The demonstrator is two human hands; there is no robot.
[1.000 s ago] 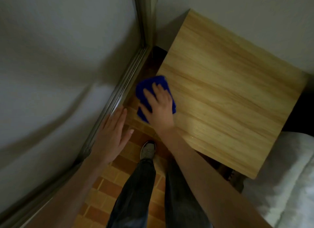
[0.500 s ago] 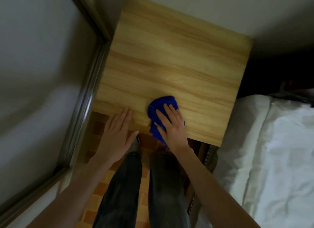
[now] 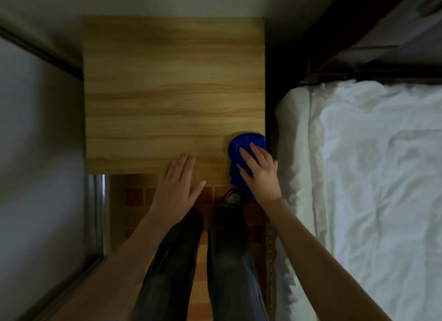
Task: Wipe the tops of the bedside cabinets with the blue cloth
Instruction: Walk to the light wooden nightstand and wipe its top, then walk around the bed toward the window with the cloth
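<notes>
At the near right corner of the cabinet top (image 3: 167, 93), the right hand (image 3: 262, 175) presses the blue cloth (image 3: 241, 143) with straight fingers. The left hand (image 3: 177, 186) lies flat, grasping nothing.

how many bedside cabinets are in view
1. The bedside cabinet stands against the wall, left of the bed, with the right hand pressing the blue cloth on its near right corner. Another may be out of view.

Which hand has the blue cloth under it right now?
The right hand, pressing the blue cloth flat at the near corner of the cabinet top, beside the bed. The left hand holds nothing, fingers straight over the front edge.
</notes>
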